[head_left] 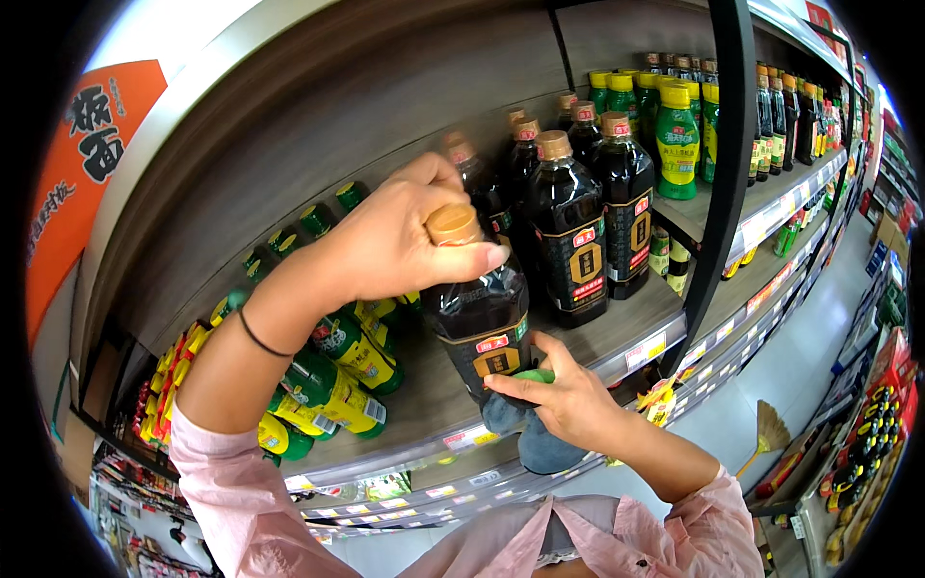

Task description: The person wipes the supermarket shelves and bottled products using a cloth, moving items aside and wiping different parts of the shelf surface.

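Observation:
My left hand (394, 231) is wrapped around the neck of a dark sauce bottle (477, 325), just under its golden-brown cap. The bottle leans slightly over the front part of the shelf; whether its base touches the shelf is hidden. Low on its label side is my right hand (571, 397), gripping a blue-grey, soft-looking cloth or duster (549, 444) with a green part (536, 376) under the thumb. Beside the held bottle, matching dark bottles (567, 231) stand upright in rows. Green bottles with yellow labels (340, 390) stand left of it, partly behind my left forearm.
A black shelf post (723, 180) rises at the right, with yellow-capped green bottles (677, 144) before it. Price tags line the shelf edge (647, 350). Lower shelves run beneath. A broom (769, 430) is on the tiled floor, and stacked goods (867, 441) stand across the aisle.

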`<state>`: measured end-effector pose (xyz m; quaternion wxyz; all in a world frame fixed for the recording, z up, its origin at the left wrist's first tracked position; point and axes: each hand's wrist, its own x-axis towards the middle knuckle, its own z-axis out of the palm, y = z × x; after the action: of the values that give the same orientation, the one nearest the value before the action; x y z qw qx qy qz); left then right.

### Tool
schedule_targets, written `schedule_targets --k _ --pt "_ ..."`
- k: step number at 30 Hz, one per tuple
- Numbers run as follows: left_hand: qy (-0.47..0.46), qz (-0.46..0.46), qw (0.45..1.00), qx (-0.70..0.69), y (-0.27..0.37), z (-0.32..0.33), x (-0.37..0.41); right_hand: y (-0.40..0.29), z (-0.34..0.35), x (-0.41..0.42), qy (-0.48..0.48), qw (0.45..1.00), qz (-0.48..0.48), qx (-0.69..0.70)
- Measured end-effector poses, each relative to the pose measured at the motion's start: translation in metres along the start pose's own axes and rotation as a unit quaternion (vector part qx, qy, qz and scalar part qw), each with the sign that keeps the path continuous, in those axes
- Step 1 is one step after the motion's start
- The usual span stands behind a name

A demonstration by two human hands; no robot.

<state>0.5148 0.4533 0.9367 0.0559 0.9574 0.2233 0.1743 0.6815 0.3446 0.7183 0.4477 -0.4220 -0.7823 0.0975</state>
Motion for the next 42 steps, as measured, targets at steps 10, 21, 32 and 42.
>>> schedule_targets --k 10,21,32,42 --pt "0.002 0.015 1.0 -0.018 0.012 0.005 0.009 0.001 -0.014 -0.01 0.022 0.996 -0.025 -0.087" --pt "-0.003 0.024 1.0 -0.015 -0.007 0.001 0.005 0.006 0.006 -0.003 0.065 0.993 -0.035 -0.098" --pt "0.043 -0.071 0.996 0.013 -0.028 0.005 -0.014 0.018 0.006 0.015 0.049 0.998 0.021 0.023" --pt "0.304 -0.14 0.941 0.042 -0.012 0.07 -0.052 -0.021 -0.081 0.11 0.361 0.924 -0.045 0.118"
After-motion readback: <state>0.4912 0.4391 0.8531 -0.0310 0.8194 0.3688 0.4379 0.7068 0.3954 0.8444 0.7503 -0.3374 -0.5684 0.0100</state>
